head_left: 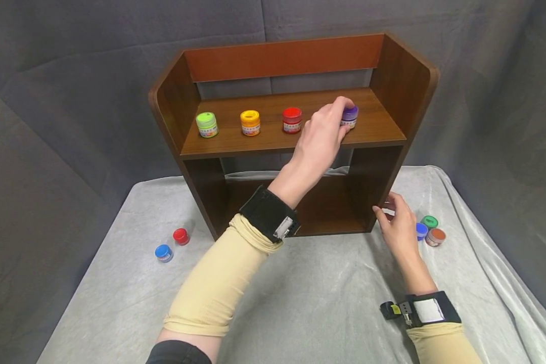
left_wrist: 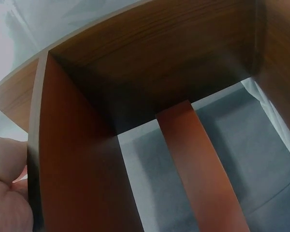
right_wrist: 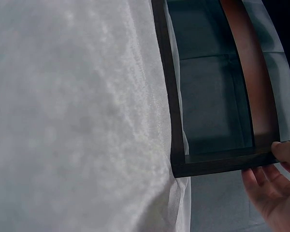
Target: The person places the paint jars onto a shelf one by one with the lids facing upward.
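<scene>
On the upper board of a brown wooden shelf unit, my left hand pinches a small purple-lidded jar near the right end. Left of it, in a row, stand a red jar, a yellow jar and a light green jar. My right hand grips the front edge of the unit's right side panel, thumb on one face and fingers on the other. In the left wrist view, the left hand shows at the edge, its jar hidden by the board.
Beside the right hand, a blue jar, a green jar and an orange-brown jar stand close together on the grey cloth. A red jar and a blue jar are left of the unit.
</scene>
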`<state>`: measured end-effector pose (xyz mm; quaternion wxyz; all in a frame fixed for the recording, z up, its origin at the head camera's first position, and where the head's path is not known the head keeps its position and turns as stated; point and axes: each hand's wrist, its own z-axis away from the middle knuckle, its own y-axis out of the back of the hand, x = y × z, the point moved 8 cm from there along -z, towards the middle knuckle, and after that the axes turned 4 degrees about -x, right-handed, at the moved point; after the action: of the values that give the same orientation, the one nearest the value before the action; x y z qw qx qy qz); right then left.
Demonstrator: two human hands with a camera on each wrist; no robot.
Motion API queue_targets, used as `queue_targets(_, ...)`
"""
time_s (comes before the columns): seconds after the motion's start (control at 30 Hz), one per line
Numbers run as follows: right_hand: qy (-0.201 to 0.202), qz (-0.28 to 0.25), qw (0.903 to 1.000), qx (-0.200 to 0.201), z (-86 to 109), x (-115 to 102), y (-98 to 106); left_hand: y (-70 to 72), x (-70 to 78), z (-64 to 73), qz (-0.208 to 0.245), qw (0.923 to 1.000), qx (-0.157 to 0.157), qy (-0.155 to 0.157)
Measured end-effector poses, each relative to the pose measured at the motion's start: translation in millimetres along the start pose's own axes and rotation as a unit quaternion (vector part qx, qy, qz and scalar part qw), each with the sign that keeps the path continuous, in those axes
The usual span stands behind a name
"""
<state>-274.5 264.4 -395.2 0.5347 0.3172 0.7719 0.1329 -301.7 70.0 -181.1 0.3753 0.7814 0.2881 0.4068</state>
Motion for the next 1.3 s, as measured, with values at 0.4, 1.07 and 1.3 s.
queue_targets(0.4,0.004,-0.004,1.0000,0.001,0.0,-0.9,-0.1,-0.6,-0.1,0.5,-0.001,1.0000,0.008,-0.004)
queue_targets(1.07,0.007,-0.004,1.0000,0.004,0.4,-0.5,0.8,1.2,4.4,3.7,-0.012,0.9986,0.032,-0.041)
queue_targets(1.3,0.006,-0.007,0.9999,0.005,0.7,-0.5,2.2,4.5,9.3,8.7,-0.043,0.9961,0.051,-0.058)
